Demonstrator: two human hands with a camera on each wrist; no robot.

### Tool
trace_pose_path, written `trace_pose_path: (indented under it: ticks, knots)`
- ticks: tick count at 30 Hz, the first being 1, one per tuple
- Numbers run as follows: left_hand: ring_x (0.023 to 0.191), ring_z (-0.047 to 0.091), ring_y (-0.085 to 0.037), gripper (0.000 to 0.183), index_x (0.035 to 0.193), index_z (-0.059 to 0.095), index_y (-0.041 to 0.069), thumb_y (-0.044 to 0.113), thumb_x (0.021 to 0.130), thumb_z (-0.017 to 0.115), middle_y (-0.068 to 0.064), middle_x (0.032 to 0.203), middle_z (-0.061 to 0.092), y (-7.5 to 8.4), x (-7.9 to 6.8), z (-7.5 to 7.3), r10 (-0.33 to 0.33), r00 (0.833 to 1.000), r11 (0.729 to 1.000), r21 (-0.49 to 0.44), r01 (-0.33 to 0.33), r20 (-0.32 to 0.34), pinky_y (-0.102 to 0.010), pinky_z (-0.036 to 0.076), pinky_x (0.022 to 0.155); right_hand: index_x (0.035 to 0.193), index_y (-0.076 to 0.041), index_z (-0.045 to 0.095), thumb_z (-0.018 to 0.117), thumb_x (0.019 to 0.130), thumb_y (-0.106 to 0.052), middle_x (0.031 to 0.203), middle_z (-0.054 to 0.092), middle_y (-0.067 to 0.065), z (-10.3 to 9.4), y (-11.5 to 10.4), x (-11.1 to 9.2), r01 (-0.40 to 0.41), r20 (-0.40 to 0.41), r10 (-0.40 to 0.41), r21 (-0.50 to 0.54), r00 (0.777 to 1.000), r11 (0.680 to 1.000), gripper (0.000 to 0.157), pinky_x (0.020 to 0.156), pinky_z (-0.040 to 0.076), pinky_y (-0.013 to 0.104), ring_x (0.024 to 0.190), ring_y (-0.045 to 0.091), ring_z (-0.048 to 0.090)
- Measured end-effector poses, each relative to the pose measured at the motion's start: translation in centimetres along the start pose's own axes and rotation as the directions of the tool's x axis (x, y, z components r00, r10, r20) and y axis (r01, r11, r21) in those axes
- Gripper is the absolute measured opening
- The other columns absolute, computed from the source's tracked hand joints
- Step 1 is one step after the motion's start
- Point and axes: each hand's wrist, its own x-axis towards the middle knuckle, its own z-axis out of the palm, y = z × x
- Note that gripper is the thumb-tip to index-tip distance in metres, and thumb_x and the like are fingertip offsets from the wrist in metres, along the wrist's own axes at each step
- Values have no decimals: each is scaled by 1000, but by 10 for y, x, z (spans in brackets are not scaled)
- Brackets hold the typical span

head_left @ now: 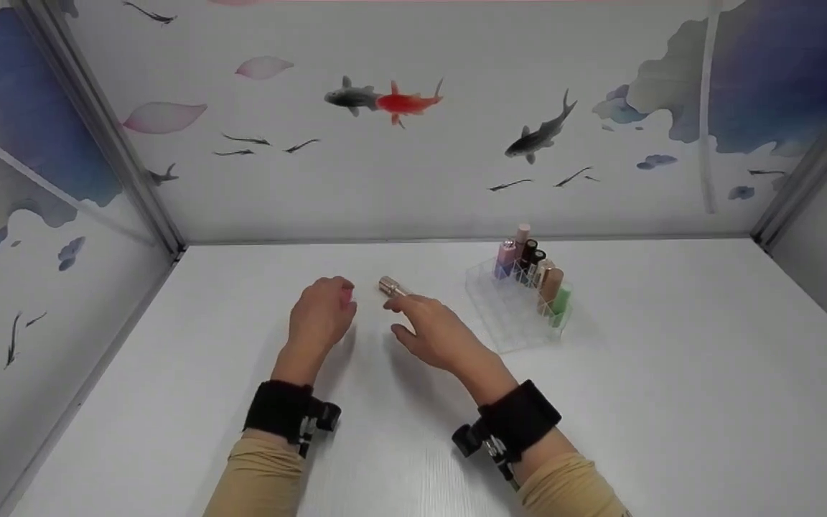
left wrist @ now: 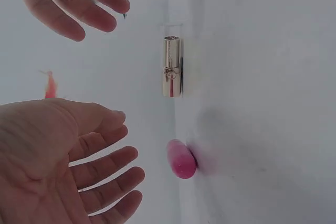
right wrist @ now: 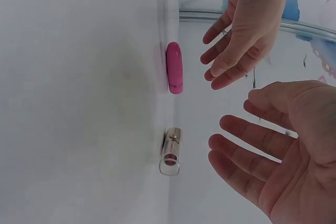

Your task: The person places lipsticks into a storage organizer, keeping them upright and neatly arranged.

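A pink tube with rounded ends [head_left: 347,296] lies on the white table, partly hidden by my left hand [head_left: 319,312] in the head view. In the left wrist view that hand [left wrist: 79,166] hovers near the pink tube [left wrist: 181,159], fingers spread and apart from it. To its right lies a gold lipstick [head_left: 389,286] with a clear end, seen whole in the left wrist view as a lipstick [left wrist: 171,69]. My right hand [head_left: 442,334] hangs just above it, loosely bent. The right wrist view shows this hand [right wrist: 273,150] empty, apart from the lipstick [right wrist: 172,142].
A clear compartment organizer [head_left: 507,316] stands to the right of my right hand. Along its back and right side are several cosmetic tubes, among them a pink-purple one [head_left: 505,258], a brown one [head_left: 551,283] and a green one [head_left: 561,305]. Printed panels wall the table.
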Motion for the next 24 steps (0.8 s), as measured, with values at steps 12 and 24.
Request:
trace_pose_path:
  ticks: [12,24]
  knots:
    - [111,61,-32,40,129,56,0,13,93,70,-22,123,62,-15,6,12,-77,993,997,14,76,87,-45,51,101,135,-2,56,65,97,-15,135,60,17,17,-6,8,-59,98,65,-64,993,996,42,109,48,45,126,33,59]
    - [88,60,-24,19,110,63,0,7,93,66,-15,100,67,-10,-2,2,-62,978,996,-51,73,201,-40,54,86,150,-5,42,65,97,-16,150,46,20,23,-3,0,-98,208,110,-63,972,993,59,116,41,48,137,37,49]
